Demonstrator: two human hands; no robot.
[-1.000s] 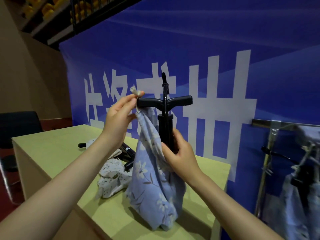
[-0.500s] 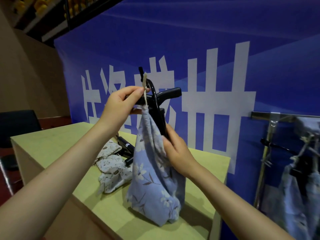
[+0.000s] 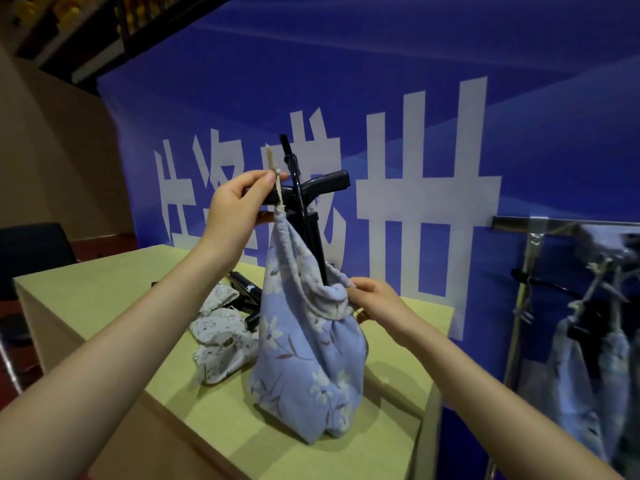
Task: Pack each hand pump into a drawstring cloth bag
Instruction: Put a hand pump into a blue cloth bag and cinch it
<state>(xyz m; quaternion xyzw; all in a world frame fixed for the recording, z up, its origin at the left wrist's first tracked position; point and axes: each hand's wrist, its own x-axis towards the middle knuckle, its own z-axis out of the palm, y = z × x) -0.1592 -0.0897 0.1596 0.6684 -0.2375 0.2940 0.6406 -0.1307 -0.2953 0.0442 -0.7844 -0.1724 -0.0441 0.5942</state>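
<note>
Chair (image 3: pixel 31 251): a dark seat stood at the far left, behind the table's left end.
Table (image 3: pixel 114 285): a pale green top ran from the left toward the near right.
White bags (image 3: pixel 221 337): small printed cloth bags lay crumpled on the table, just left of the blue bag.
Spare pump (image 3: pixel 247 289): a black pump lay flat behind the white bags, partly hidden by them.
Left hand (image 3: pixel 239 206): raised, thumb and forefinger pinched the drawstring (image 3: pixel 275 183), which was pulled up taut from the bag's mouth.
Hand pump (image 3: pixel 311 216): black and upright, its lower body stood inside the blue bag while the T-handle and hose stuck out above.
Blue bag (image 3: pixel 308 368): floral cloth, it stood on the table with its base resting there and its mouth gathered round the pump barrel.
Right hand (image 3: pixel 377 304): its fingers gripped the bag's rim on the right side.
Rack (image 3: pixel 526 271): a metal rail at the far right carried more blue bags on hangers.
</note>
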